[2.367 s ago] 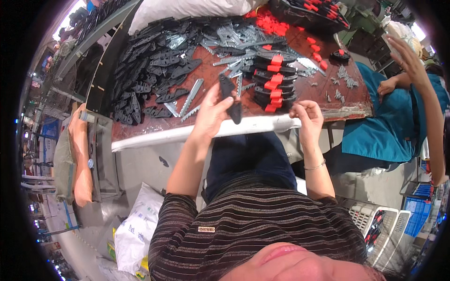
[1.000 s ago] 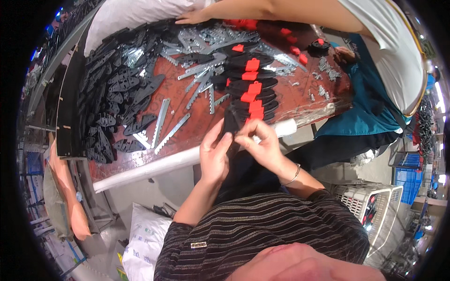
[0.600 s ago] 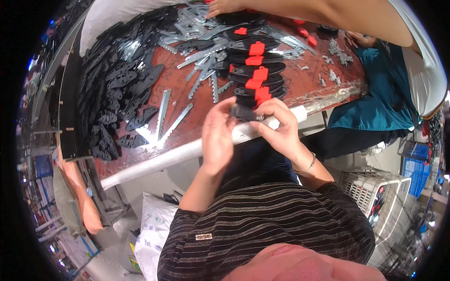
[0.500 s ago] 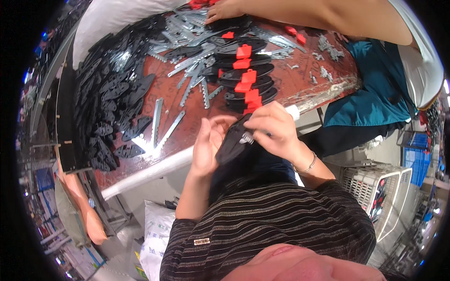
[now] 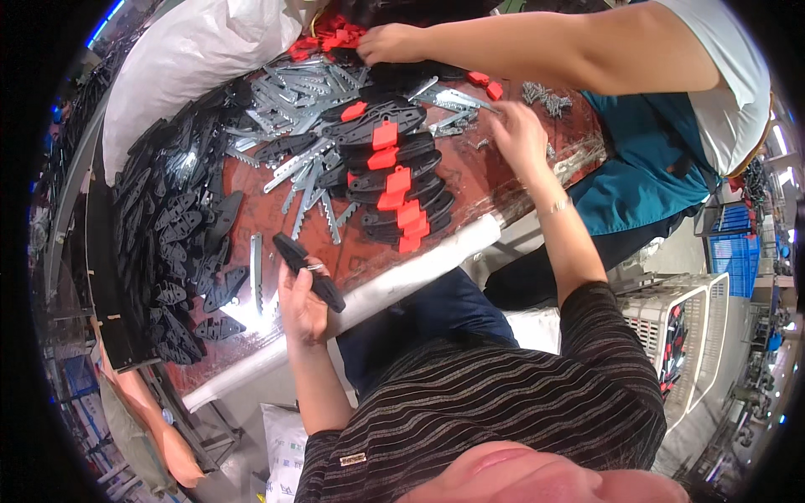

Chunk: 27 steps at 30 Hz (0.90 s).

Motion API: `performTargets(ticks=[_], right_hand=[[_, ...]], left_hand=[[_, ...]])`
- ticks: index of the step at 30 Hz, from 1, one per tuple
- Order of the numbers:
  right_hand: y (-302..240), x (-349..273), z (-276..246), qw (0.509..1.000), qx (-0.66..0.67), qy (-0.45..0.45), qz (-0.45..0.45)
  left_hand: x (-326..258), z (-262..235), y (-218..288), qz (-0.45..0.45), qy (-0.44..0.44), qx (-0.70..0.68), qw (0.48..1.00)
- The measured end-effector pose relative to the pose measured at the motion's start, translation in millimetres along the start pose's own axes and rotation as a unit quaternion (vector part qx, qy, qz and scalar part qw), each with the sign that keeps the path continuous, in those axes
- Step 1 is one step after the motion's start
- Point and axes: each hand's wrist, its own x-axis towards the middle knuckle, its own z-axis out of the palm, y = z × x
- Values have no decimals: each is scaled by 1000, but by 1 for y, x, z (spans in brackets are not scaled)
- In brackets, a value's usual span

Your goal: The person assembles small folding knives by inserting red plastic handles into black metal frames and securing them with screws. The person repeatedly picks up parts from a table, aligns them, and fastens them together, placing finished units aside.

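Observation:
My left hand (image 5: 300, 308) grips a black elongated plastic handle piece (image 5: 309, 272) above the table's near edge. A small shiny metal bit, perhaps a spring, shows at the piece's middle beside my fingers. My right hand (image 5: 521, 142) reaches out over the right side of the table, fingers apart, with nothing visible in it. Its fingertips are close to the end of a toothed metal blade (image 5: 459, 98) and short of a heap of small metal springs (image 5: 547, 99). Between my hands lies a row of black handle pieces (image 5: 402, 180) with red plastic clips (image 5: 395, 189) on them.
Loose black pieces (image 5: 180, 218) heap up at the left, and toothed metal blades (image 5: 293, 96) behind the middle. A co-worker's hand (image 5: 392, 44) reaches to red clips (image 5: 337, 35) at the far side. A white roll (image 5: 419, 268) lines the near edge; a crate (image 5: 671, 335) stands right.
My hands have parted. The left has moved left with the black handle piece; the right has let go of it and stretched far out to the right. The view has shifted slightly.

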Motion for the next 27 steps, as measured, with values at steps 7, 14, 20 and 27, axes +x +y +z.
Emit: performTargets(ticks=[7, 14, 20, 27], right_hand=[[50, 73, 42, 972, -174, -121, 102], [34, 55, 0, 990, 115, 55, 68], [3, -62, -59, 972, 168, -43, 159], [-93, -139, -54, 803, 542, -155, 193]], left_hand=[[6, -8, -5, -7, -3, -46, 999], [10, -18, -10, -5, -66, -36, 997], [6, -20, -12, -20, -19, -93, 995], [-7, 3, -10, -3, -100, 29, 995]])
